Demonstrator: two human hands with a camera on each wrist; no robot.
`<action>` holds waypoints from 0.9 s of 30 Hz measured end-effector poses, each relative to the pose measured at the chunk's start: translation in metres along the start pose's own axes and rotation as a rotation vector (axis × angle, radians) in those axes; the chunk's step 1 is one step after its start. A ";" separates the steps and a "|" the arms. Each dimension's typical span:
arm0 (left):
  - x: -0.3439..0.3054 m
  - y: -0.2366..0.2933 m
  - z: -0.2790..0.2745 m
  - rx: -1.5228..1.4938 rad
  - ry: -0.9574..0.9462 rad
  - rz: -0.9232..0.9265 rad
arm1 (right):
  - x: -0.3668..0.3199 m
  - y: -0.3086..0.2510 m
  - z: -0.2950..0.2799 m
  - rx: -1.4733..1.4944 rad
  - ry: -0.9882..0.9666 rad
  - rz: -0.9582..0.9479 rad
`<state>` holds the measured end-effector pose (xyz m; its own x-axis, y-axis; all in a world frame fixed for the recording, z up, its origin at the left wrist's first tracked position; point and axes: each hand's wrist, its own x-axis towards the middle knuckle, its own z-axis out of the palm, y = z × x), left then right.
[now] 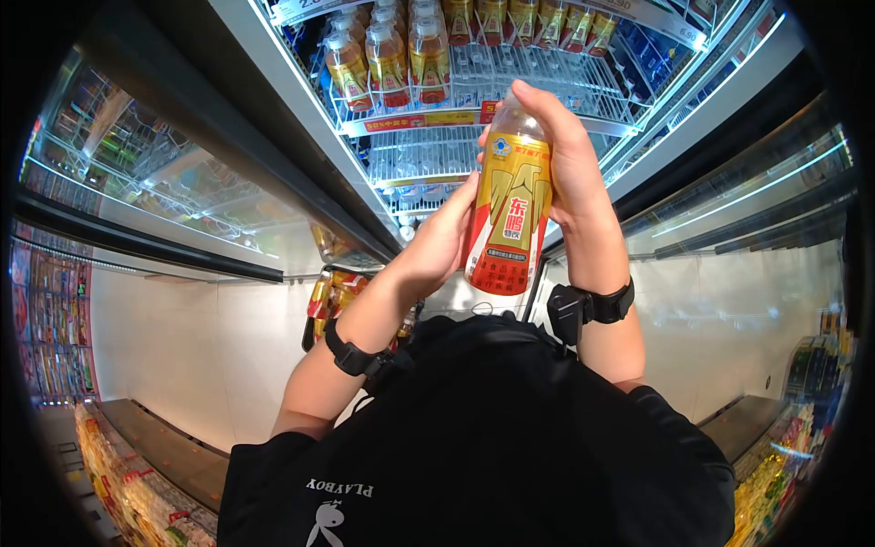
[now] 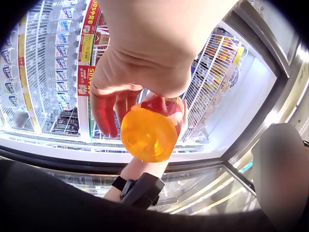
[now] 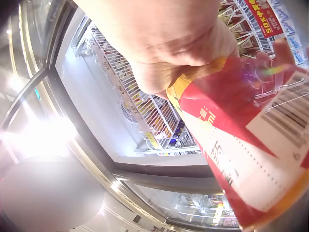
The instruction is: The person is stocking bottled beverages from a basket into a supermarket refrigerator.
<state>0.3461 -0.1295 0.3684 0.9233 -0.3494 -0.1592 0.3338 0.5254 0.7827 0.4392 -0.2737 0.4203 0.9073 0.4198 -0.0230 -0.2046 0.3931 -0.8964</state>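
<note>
A bottle [image 1: 512, 210] with a gold and red label is held between both hands in front of the chest, its capped end toward the fridge. The right hand [image 1: 570, 150] wraps round the upper part, thumb near the cap. On the other side the left hand [image 1: 456, 223] holds the lower side of the bottle. In the left wrist view the orange base of the bottle [image 2: 148, 135] shows below the left hand [image 2: 145, 72]. The right wrist view shows the barcode side of the bottle [image 3: 251, 145] against the right hand [image 3: 183, 43]; some fingers are hidden behind it.
An opened fridge with wire shelves [image 1: 419, 155] stands ahead, with rows of similar bottles [image 1: 387, 64] on its upper shelf. Glass doors [image 1: 173, 173] flank it. A container of red and gold packages [image 1: 337, 296] is low beside the left forearm.
</note>
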 end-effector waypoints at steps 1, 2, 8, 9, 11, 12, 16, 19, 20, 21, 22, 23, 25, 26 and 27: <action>0.001 -0.001 0.003 -0.112 -0.072 -0.008 | 0.001 0.001 0.000 -0.012 0.010 -0.014; 0.000 -0.002 0.006 -0.112 -0.071 -0.008 | 0.001 0.001 0.001 -0.011 0.010 -0.014; 0.002 -0.005 0.014 -0.159 -0.047 -0.001 | 0.001 -0.005 0.003 -0.004 -0.004 -0.020; 0.002 -0.005 0.017 -0.162 -0.035 0.024 | 0.001 -0.006 0.003 -0.014 0.002 -0.023; 0.003 -0.005 0.018 -0.164 -0.024 0.050 | 0.002 -0.007 0.003 -0.025 0.008 -0.026; 0.004 -0.004 0.018 -0.198 -0.023 0.037 | 0.003 -0.007 0.003 -0.030 0.006 -0.033; 0.005 -0.005 0.016 -0.198 -0.048 0.035 | 0.004 -0.006 0.002 -0.021 -0.002 -0.019; 0.006 -0.006 0.014 -0.146 -0.051 0.065 | 0.003 -0.006 0.002 -0.023 -0.019 0.004; 0.006 -0.006 0.014 -0.143 -0.054 0.067 | 0.004 -0.005 0.001 -0.023 -0.020 0.000; 0.005 -0.005 0.014 -0.124 -0.037 0.064 | 0.006 -0.001 0.000 -0.020 -0.028 -0.025; 0.004 -0.004 0.013 -0.101 -0.022 0.063 | 0.008 0.001 0.000 -0.016 -0.037 -0.054; 0.005 -0.004 0.010 -0.108 0.018 0.038 | 0.010 0.003 0.000 -0.015 -0.040 -0.071; 0.008 -0.006 0.003 -0.145 -0.044 0.041 | 0.010 0.003 0.003 -0.060 -0.055 -0.116; 0.007 -0.007 0.001 -0.150 -0.062 0.087 | 0.008 0.000 0.008 -0.092 -0.045 -0.125; 0.007 -0.006 -0.001 -0.183 -0.097 0.066 | 0.009 -0.001 0.010 -0.088 -0.050 -0.143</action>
<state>0.3505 -0.1345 0.3620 0.9245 -0.3784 -0.0457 0.3106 0.6785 0.6656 0.4438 -0.2622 0.4249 0.9052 0.4056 0.1270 -0.0404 0.3796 -0.9243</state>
